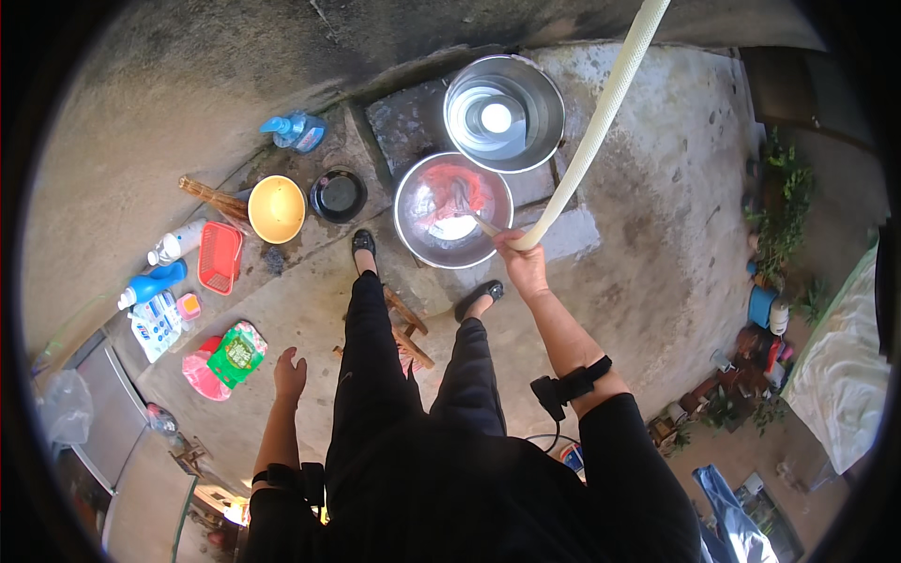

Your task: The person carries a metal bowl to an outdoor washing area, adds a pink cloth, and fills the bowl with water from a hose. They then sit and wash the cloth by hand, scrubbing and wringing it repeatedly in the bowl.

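Note:
My right hand [526, 267] is closed around a pale braided hose [600, 125] near its lower end. From there the hose runs up and out at the top of the picture. Its end points into a metal basin [410, 232], where a stream of water [486, 226] seems to come out. Pinkish-red material [456, 184], perhaps cloth, lies in that basin. Just behind, partly over its rim, stands a deeper metal pot [547, 116] with what looks like water inside. My left hand [287, 374] hangs with nothing in it, fingers apart, beside my left leg.
A low wooden stool [410, 345] stands between my legs. Left of the basins are a black bowl [339, 194], a yellow basin [277, 210], a blue pump bottle [295, 131], a red plastic basket [219, 257] and a green package [238, 354]. Potted plants [778, 211] line the right.

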A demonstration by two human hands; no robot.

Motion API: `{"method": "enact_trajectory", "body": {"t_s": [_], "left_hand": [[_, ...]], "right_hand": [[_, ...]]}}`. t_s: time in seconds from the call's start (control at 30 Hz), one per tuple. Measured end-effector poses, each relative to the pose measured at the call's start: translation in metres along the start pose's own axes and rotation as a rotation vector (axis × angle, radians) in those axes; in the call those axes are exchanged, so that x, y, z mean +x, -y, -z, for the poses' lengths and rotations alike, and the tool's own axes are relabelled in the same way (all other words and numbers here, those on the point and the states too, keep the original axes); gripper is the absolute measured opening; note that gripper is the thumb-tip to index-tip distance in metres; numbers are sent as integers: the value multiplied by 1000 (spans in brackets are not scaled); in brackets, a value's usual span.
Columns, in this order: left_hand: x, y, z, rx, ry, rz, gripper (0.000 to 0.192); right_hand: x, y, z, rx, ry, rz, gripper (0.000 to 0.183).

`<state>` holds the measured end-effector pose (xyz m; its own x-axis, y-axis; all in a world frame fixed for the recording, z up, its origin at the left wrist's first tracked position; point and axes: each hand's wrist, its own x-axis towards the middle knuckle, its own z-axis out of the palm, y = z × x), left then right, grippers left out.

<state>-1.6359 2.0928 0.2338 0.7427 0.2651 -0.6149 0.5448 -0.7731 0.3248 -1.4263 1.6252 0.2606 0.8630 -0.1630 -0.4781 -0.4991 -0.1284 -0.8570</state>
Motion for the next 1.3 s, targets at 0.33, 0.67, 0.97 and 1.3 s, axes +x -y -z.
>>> {"method": "enact_trajectory", "body": {"t_s": [0.33, 0.67, 0.97, 1.3], "left_hand": [[-1, 2, -5, -17, 22, 11, 37], [0, -11, 1, -40, 11, 37, 35], [1, -8, 0, -4, 18, 32, 35], [2, -5, -3, -37, 28, 7, 35]], "right_hand": [[10, -7, -2, 40, -25, -23, 15], [28, -13, 3, -20, -40, -54, 14], [45, -24, 13, 17, -97, -4, 16], [53, -17, 25, -7, -118, -7, 18]]}}
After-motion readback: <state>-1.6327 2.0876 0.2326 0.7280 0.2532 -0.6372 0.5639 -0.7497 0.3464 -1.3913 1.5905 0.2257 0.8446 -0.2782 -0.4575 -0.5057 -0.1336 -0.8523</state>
